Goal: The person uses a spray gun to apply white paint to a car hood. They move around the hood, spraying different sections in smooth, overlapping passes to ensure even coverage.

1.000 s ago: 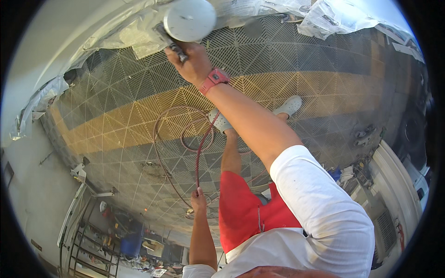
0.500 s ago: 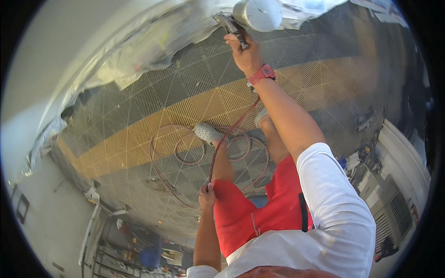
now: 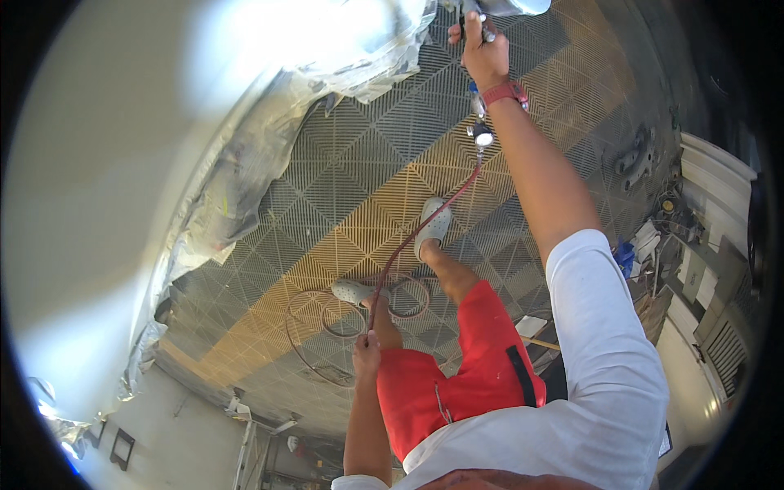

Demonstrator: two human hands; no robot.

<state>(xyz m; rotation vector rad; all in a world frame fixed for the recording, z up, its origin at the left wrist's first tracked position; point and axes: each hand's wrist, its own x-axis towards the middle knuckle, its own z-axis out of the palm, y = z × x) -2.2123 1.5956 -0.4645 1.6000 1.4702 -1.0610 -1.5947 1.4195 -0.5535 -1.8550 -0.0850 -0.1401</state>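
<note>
At the top of the view, my right hand (image 3: 487, 59) is closed around a spray gun (image 3: 488, 34). The gun's silvery-white cup (image 3: 518, 5) is partly cut off by the frame's edge. Below the right wrist hangs a small round pressure gauge (image 3: 483, 139) on the air fitting. From there a red air hose (image 3: 408, 238) runs down to my left hand (image 3: 367, 357), whose fingers are wrapped round it near my thigh. Beside the gun, a large smooth white panel (image 3: 98, 212) curves along the left side, with clear plastic sheeting (image 3: 245, 175) along its edge.
Loops of hose (image 3: 343, 327) lie on the grey and tan grid-tile floor (image 3: 343, 188) around my left foot. A dark object (image 3: 637, 159) sits on the floor at the right. Grey equipment with a vent (image 3: 723, 351) and clutter line the right wall.
My body has turned and my feet have shifted. My right hand and the spray gun are higher in view. The gauge shows below the wrist, and a bright glare lies on the panel.
</note>
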